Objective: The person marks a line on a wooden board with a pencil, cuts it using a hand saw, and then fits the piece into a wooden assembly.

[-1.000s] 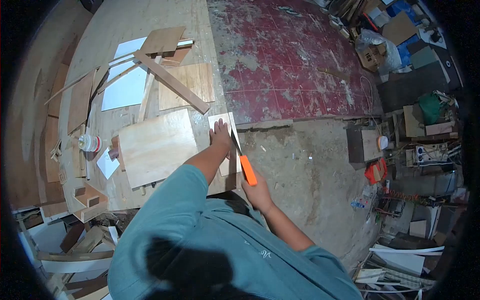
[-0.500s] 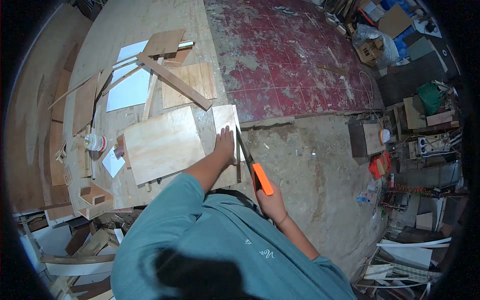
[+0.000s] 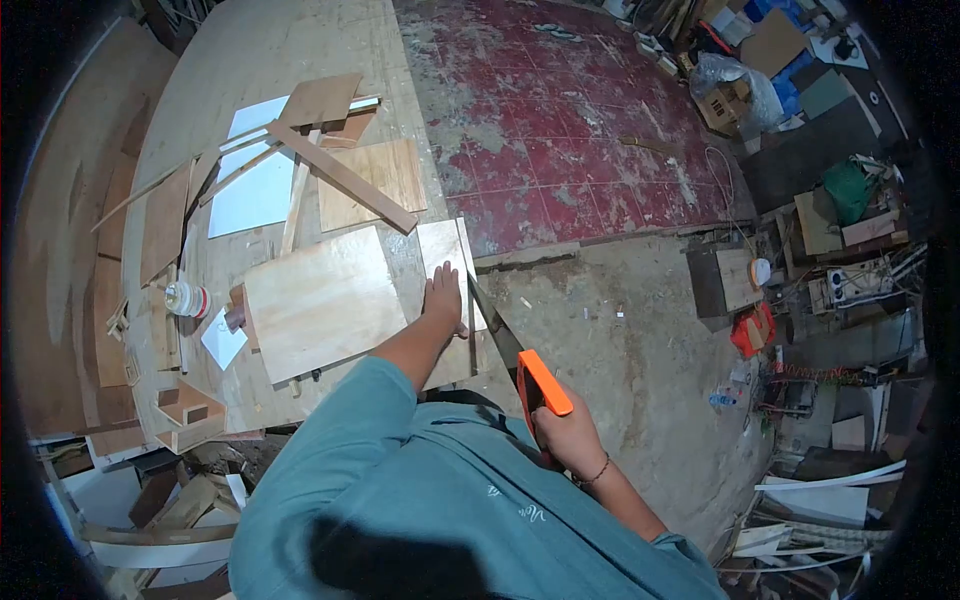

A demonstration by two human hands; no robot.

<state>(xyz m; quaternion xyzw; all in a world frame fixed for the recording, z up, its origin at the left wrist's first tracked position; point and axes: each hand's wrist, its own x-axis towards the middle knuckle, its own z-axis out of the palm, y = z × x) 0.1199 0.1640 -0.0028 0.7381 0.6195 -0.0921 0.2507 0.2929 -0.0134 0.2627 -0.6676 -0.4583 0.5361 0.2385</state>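
My left hand (image 3: 443, 297) lies flat on a narrow pale board (image 3: 437, 240) at the right edge of the worktable, its fingers stretched out. In my right hand (image 3: 572, 437) is a handsaw (image 3: 545, 382) with an orange handle, my fingers wrapped round the grip. The saw's blade slants up and left, and its far end meets the board's right side, just beside my left hand. Whether the teeth sit in a cut is too small to tell. A larger pale plywood panel (image 3: 325, 300) lies left of my left forearm.
On the worktable (image 3: 300, 40) lie a long wooden strip (image 3: 345, 178), a white sheet (image 3: 250, 195), a plywood square (image 3: 385, 180), a white bottle (image 3: 185, 299) and a small wooden box frame (image 3: 190, 412). Worn red floor tiles (image 3: 560, 130) and concrete floor (image 3: 640, 370) lie to the right, with clutter beyond.
My right hand has drawn the saw back, down and to the right, showing more blade. My left hand stays flat on the board. The whole view has shifted slightly.
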